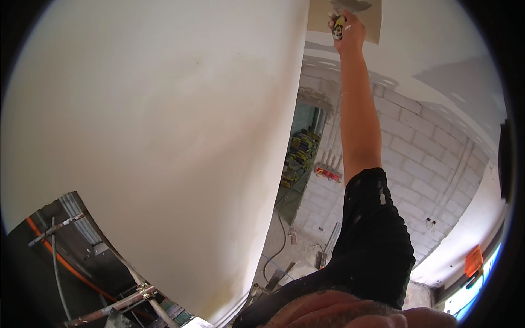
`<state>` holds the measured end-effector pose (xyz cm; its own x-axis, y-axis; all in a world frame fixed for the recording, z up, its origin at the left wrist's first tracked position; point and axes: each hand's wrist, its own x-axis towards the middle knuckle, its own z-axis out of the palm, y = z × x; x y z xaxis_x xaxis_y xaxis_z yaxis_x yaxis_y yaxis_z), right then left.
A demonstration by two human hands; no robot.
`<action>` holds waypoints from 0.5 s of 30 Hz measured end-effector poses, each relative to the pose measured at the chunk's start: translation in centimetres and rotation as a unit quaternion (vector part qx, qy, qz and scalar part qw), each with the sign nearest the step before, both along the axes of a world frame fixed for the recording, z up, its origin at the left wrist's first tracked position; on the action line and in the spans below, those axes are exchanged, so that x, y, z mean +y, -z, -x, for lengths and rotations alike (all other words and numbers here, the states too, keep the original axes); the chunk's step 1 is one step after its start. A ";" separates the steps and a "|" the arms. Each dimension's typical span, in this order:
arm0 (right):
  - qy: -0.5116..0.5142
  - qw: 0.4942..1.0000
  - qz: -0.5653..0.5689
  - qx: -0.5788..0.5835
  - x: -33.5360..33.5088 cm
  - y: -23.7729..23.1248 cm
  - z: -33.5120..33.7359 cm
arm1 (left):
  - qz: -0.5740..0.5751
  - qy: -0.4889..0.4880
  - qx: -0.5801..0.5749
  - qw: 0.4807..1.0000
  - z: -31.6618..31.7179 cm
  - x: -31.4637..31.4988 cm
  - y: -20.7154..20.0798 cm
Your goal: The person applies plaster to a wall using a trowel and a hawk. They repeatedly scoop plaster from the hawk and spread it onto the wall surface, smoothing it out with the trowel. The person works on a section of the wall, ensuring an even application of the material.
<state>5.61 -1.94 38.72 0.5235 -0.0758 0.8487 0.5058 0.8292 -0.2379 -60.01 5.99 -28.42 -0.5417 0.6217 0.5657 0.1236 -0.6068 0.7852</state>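
My right arm, in a black short sleeve, reaches up to the top of the view. The fingers of my right hand [350, 31] are closed around the patterned yellow-and-dark handle of a putty knife [339, 28]. Its wide grey blade [353, 5] lies against or just in front of a beige rectangular patch [372, 28] on the whitish overhead surface; I cannot tell if they touch. My left hand is out of view.
A large smooth off-white panel [164, 142] fills the left side. Scaffold tubes [109, 311] and an orange hose [71, 268] show at lower left. Beyond my arm stands a block wall [421, 136] with red fittings [328, 174]; a cable [281, 235] trails below. Stacked yellow-and-dark items [299, 156] lie farther off.
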 end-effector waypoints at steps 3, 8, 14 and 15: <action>0.057 0.998 -0.006 0.020 0.2 -2.5 -2.2 | 0.122 0.196 -0.379 0.896 -0.5 0.0 -1.3; 0.112 0.991 0.048 -0.053 1.2 -5.3 -6.2 | 0.111 0.204 -0.399 0.887 -1.5 -0.4 -1.7; 0.099 0.994 0.022 -0.032 1.8 -6.8 -5.9 | 0.117 0.172 -0.332 0.920 -2.0 -0.8 -1.1; 0.100 0.994 0.018 -0.040 1.7 -6.8 -5.8 | 0.114 0.158 -0.311 0.931 -2.2 -0.9 -1.1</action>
<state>11.40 -0.21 45.55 0.4324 -0.1401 0.8907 0.6774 0.7025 -0.2184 -57.84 5.10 -27.36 -0.4909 0.8704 0.0390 -0.5528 -0.3457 0.7582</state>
